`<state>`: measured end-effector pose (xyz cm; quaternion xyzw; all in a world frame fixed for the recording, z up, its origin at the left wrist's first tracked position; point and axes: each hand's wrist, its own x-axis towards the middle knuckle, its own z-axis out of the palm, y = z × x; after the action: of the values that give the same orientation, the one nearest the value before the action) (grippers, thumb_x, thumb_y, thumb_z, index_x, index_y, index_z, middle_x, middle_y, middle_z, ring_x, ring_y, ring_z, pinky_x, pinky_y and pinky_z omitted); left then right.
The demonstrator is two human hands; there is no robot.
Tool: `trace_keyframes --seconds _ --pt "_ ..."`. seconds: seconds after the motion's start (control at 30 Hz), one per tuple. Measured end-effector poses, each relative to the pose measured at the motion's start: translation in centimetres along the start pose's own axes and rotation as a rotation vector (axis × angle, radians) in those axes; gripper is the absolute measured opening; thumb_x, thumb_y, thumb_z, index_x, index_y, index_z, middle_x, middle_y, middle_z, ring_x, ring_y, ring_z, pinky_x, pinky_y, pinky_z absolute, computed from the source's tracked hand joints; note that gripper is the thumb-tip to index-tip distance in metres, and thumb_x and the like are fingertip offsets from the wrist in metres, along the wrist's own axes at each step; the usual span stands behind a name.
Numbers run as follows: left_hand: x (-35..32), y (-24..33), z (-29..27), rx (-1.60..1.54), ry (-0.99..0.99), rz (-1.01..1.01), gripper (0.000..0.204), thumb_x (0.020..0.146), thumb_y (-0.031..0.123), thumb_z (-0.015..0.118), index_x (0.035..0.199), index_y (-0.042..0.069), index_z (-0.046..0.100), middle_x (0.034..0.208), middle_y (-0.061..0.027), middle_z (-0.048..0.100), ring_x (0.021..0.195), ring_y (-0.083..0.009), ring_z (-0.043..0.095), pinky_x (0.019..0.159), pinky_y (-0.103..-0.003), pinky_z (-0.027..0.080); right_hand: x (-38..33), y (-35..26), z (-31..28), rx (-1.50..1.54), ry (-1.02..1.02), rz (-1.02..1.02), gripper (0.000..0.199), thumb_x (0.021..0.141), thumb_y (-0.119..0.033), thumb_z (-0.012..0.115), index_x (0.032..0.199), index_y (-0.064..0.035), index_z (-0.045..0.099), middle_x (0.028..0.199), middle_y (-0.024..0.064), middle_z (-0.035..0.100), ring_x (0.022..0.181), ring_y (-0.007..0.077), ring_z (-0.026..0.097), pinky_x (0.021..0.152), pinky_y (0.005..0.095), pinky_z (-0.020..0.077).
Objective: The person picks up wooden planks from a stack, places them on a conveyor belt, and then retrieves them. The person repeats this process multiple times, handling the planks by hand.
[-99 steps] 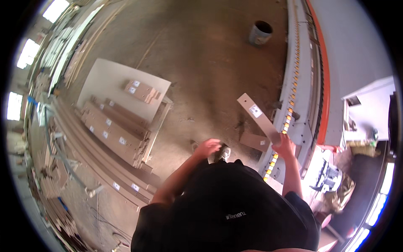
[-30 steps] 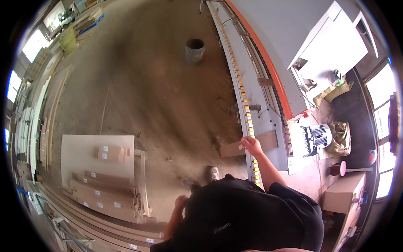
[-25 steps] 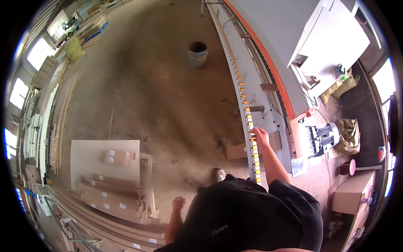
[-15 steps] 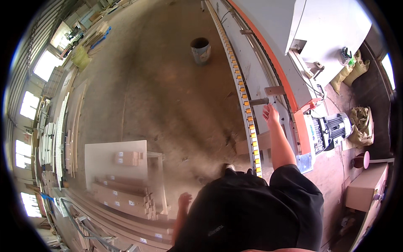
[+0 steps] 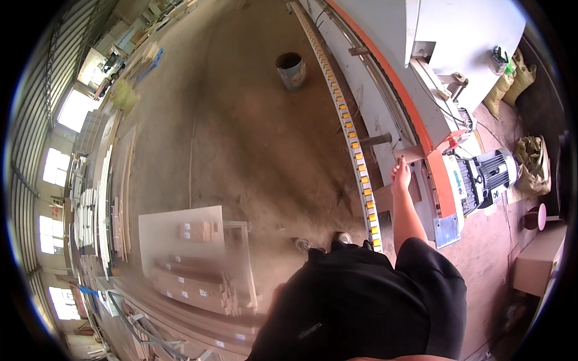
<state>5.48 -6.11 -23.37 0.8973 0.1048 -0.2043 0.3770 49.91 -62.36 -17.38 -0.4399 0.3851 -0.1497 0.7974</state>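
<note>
Reaching forward over the machine's near end, my right hand (image 5: 401, 172) has its fingers curled at the near left end of a small brown board (image 5: 413, 154). The fingertips overlap the board's end, and the hand appears closed on it. The board lies across the track beside the orange machine edge (image 5: 442, 180). Farther up the track sits another small brown piece (image 5: 359, 51). Only a blurred bit of my left hand or forearm (image 5: 276, 296) shows beside my dark shirt. Its fingers are hidden.
A rail with yellow rollers (image 5: 363, 179) runs along the machine's left side. An electric motor (image 5: 490, 174) juts out at right. Stacked brown boards (image 5: 192, 289) lie at lower left, by a pale panel (image 5: 159, 231). A grey bucket (image 5: 293, 77) stands ahead on the floor.
The small brown board has come toward me along the track. My right hand has gone from spread fingers to curled at its end. My left hand has drawn back mostly out of sight.
</note>
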Motion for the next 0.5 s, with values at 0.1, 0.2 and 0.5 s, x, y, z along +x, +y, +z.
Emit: trace_keyframes --seconds 0.1,0.2,0.5 --pt "2.5 2.4 -1.7 -0.015 0.004 0.012 0.030 0.094 0.029 0.065 0.112 0.004 0.070 0.106 -0.0174 0.072 0.098 -0.0324 0.069 0.088 -0.043 0.055 -2.1 -0.4 -1.8 -0.032 -0.031 -0.039 0.031 0.101 -0.042 0.065 0.092 -0.0135 0.057 0.071 -0.0054 0.051 0.057 0.0046 0.049 0.049 0.0222 0.0384" --pt "6.2 6.4 -3.7 -0.052 -0.010 0.033 0.033 0.096 0.029 0.066 0.117 0.003 0.069 0.105 -0.0158 0.073 0.095 -0.0288 0.071 0.086 -0.040 0.055 -6.9 -0.1 -2.3 -0.065 -0.145 -0.009 0.030 0.101 -0.039 0.066 0.091 -0.0115 0.059 0.070 -0.0039 0.054 0.054 0.0049 0.049 0.049 0.0220 0.0393" --pt "16.0 29.7 -7.3 -0.687 -0.073 0.273 0.054 0.098 0.018 0.071 0.142 -0.002 0.047 0.129 -0.0147 0.064 0.110 -0.0173 0.064 0.096 -0.033 0.053 -25.1 3.5 0.6 -0.691 -0.805 -0.183 0.029 0.098 -0.032 0.071 0.103 -0.0034 0.072 0.078 0.0031 0.068 0.067 0.0129 0.062 0.064 0.0320 0.0519"
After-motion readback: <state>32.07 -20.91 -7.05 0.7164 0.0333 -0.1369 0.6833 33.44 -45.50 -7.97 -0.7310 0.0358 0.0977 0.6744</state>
